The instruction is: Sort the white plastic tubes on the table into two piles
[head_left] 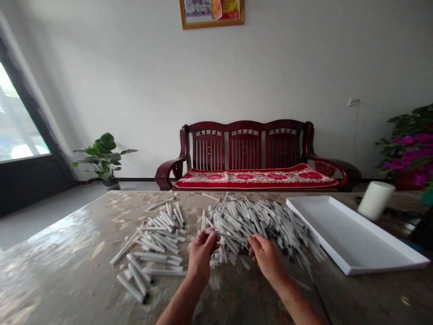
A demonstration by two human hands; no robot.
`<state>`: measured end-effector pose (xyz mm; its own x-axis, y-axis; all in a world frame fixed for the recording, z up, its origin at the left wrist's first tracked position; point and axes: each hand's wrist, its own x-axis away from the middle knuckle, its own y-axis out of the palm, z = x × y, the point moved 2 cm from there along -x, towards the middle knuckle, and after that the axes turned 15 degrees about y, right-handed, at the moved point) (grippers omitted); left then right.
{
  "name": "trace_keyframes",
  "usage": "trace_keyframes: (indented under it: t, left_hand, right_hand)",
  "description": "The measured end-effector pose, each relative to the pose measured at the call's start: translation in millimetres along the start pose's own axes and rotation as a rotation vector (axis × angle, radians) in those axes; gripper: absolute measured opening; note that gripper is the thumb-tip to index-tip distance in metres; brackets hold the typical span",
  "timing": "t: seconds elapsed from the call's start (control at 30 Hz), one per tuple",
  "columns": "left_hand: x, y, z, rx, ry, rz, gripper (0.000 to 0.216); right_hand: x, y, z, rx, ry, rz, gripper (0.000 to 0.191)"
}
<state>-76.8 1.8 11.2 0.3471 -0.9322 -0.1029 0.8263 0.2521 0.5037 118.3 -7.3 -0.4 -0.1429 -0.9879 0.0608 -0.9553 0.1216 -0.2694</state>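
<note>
Between my two hands stretches a slim whitish pen (232, 236), held nearly level over the table. Its left end is pinched in the thumb and fingers of my left hand (203, 248). My right hand (263, 253) is closed at the other end, fingertips pressed together. Just beyond my hands lies a big loose heap of similar white pens (257, 216), some with dark ends. To the left of my left hand, smaller groups of pens (162, 239) are spread out, several of them lying roughly side by side.
A shallow white box lid (348, 239) rests on the table at the right, with a white roll (376, 200) behind it. The patterned tabletop (67, 271) reaches toward a dark red wooden bench (243, 144). Potted plants (104, 155) stand on both sides.
</note>
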Motion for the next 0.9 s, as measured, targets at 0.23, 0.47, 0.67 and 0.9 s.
trace_keyframes:
  t: [0.23, 0.47, 0.67, 0.9]
  left_hand:
    - [6, 6, -13, 0.051, -0.070, 0.013, 0.044]
    - [7, 8, -8, 0.060, -0.205, -0.038, 0.030]
    - [6, 7, -8, 0.074, -0.163, -0.039, 0.034]
    - [4, 6, -13, 0.067, -0.145, -0.043, 0.040]
  right_hand:
    - [-3, -18, 1, 0.184, -0.243, 0.200, 0.036]
    - [-6, -27, -1, 0.122, -0.381, 0.241, 0.028]
    - [-9, -25, 3, -0.104, -0.060, 0.106, 0.043]
    - [-9, -27, -4, -0.107, -0.119, 0.135, 0.035]
